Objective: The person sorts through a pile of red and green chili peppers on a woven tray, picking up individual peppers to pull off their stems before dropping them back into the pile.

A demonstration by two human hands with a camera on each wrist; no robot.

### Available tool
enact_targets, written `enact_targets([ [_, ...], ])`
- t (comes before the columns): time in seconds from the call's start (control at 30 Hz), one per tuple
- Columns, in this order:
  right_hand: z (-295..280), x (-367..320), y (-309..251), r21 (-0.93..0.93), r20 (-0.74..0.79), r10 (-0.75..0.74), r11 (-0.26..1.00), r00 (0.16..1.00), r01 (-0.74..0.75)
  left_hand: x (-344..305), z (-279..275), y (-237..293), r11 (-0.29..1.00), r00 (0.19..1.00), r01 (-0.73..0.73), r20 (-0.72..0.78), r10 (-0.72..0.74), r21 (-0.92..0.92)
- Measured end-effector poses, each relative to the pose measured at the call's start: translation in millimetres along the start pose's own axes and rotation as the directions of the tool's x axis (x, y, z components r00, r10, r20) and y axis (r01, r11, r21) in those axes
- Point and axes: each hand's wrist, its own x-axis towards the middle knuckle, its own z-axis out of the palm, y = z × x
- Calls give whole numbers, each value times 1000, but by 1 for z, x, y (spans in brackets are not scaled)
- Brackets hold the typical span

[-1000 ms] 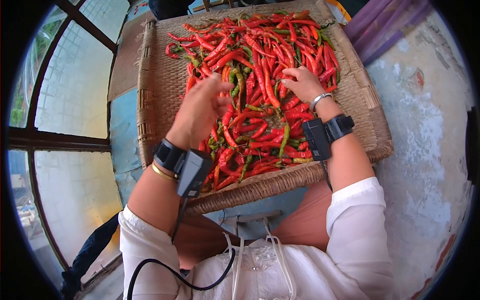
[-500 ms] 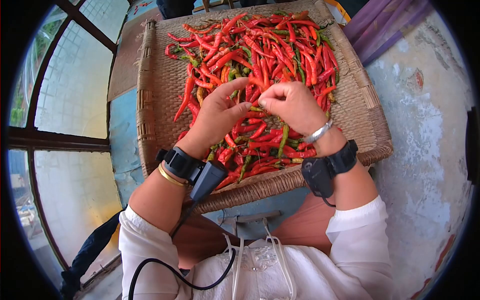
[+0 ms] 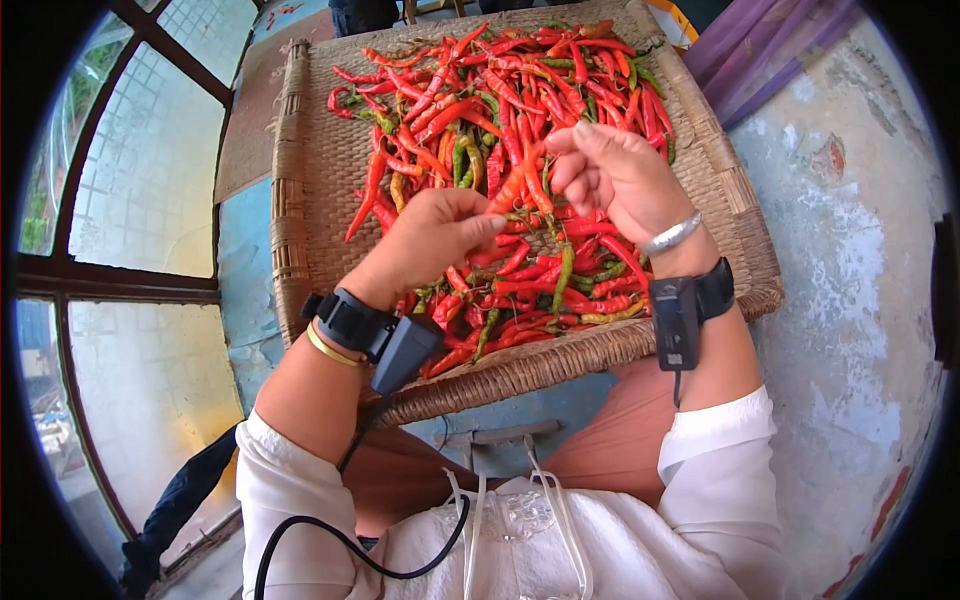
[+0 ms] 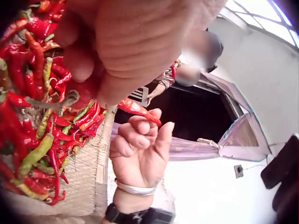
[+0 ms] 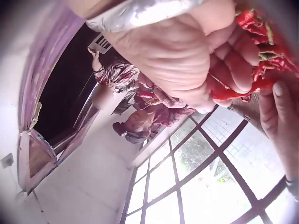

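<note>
In the head view, a red chili pepper (image 3: 513, 188) stretches between the two hands above the heap. My left hand (image 3: 425, 235) pinches its lower end between thumb and fingers. The right hand (image 3: 630, 185), palm turned inward and fingers curled, holds the other end; the left wrist view shows this pepper's tip (image 4: 135, 108) between the right thumb and fingers (image 4: 138, 137). From the right wrist, the same pepper (image 5: 243, 92) bridges both hands. Beneath them lie many red chilies (image 3: 440, 120) mixed with some green ones (image 3: 565, 280).
The chilies lie in a large woven tray (image 3: 318, 120) with a thick braided front rim (image 3: 520, 372) just above the person's knees. Windows (image 3: 140, 190) line the left side, a worn wall (image 3: 830, 300) the right. Other people (image 5: 140, 121) show in the right wrist view.
The hands came from apart over the heap to fingertips close together at a pepper. Since then the right hand has moved up and right, its palm turning inward; the left has shifted slightly down.
</note>
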Motion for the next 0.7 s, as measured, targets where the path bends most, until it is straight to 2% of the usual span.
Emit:
enact_targets([
  [0.03, -7, 5, 3, -138, -103, -25, 990, 994, 11, -2, -2, 5, 995, 998, 22, -52, -27, -102],
  [0.07, -13, 10, 7, -274, -201, -64, 962, 978, 7, 0, -9, 2, 995, 998, 22, -52, -28, -102],
  [0.1, -16, 17, 15, -490, -284, -42, 865, 958, -107, 3, -22, -3, 968, 993, -69, -111, 43, -240],
  [0.13, -18, 20, 23, -490, -283, -41, 865, 958, -107, 6, -29, -5, 916, 978, -164, -179, 104, -366],
  [0.17, -19, 22, 30, -785, -230, -97, 607, 968, -126, 8, -31, -4, 916, 978, -164, -180, 103, -366],
  [0.2, -17, 23, 32, -960, -159, -128, 253, 979, -123, 10, -33, -4, 783, 941, -233, -336, 32, -577],
  [0.23, -11, 23, 33, -955, -237, -42, 193, 971, -225, 10, -33, -4, 597, 884, -329, -461, -78, -732],
  [0.27, -7, 22, 36, -956, -234, -41, 191, 971, -222, 12, -34, -8, 596, 883, -331, -463, -79, -732],
  [0.33, -3, 21, 45, -972, -214, -45, -95, 976, -217, 14, -31, -13, 685, 950, -202, -309, -37, -701],
  [0.37, -5, 22, 50, -978, -185, -86, -86, 979, -192, 13, -25, -15, 750, 961, -152, -275, -41, -643],
  [0.4, -6, 24, 50, -977, -186, -86, -85, 979, -193, 10, -20, -12, 751, 961, -151, -274, -41, -643],
  [0.47, -9, 28, 48, -959, -277, 33, -78, 960, -274, 6, -9, -7, 877, 994, -56, -107, 5, -477],
  [0.5, -7, 27, 45, -958, -280, 31, -77, 960, -277, 5, -3, -6, 900, 992, -40, -126, -17, -434],
  [0.57, -1, 25, 34, -936, -203, 131, 265, 970, -231, 4, 2, -8, 928, 995, 6, -93, -44, -372],
  [0.6, 1, 24, 36, -937, -201, 131, 263, 971, -230, 4, 4, -9, 950, 995, 52, -65, -76, -309],
  [0.67, 8, 16, 45, -819, -43, 56, 570, 998, -67, 3, 5, -11, 947, 996, 56, -47, -75, -317],
  [0.7, 16, 13, 42, -875, 41, 4, 483, 999, 34, 3, 5, -13, 950, 997, 59, -29, -71, -306],
])
